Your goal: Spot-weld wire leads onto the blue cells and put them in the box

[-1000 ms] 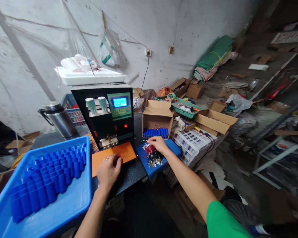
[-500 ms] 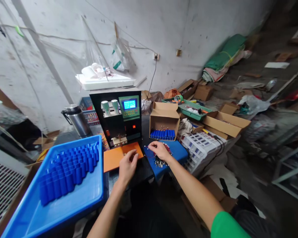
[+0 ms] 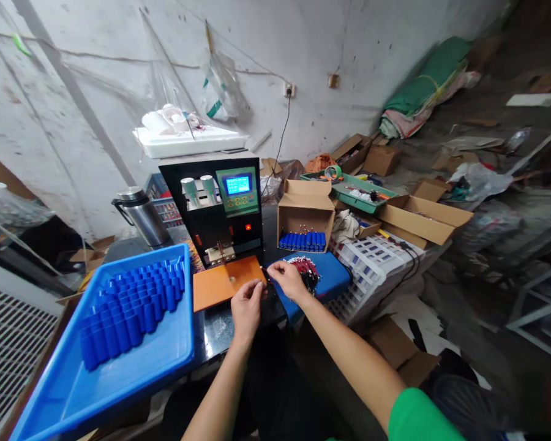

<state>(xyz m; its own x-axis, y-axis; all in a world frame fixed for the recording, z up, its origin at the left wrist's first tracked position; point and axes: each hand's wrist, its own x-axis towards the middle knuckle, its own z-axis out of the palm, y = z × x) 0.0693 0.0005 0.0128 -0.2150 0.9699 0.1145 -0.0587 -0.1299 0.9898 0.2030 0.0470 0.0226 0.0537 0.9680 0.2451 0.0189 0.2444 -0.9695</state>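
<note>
My left hand (image 3: 247, 307) is curled, its fingertips at the right edge of the orange plate (image 3: 215, 283) in front of the black welding machine (image 3: 215, 205). Close beside it, my right hand (image 3: 288, 280) pinches something small and thin at the left edge of the blue lid (image 3: 333, 277). A bunch of red and black wire leads (image 3: 307, 270) lies on that lid just right of my right hand. What either hand grips is too small to make out. The two hands almost touch.
A blue tray (image 3: 165, 361) with several blue cylinder cells (image 3: 128, 303) sits at the left. An open cardboard box (image 3: 304, 208) holding blue cells stands behind the lid. A steel kettle (image 3: 140, 214), white racks (image 3: 376, 260) and more boxes (image 3: 422, 217) surround the dark table.
My right hand has come left off the wire bunch toward the orange plate. My left hand has shifted right to meet it. The camera view has swung slightly.
</note>
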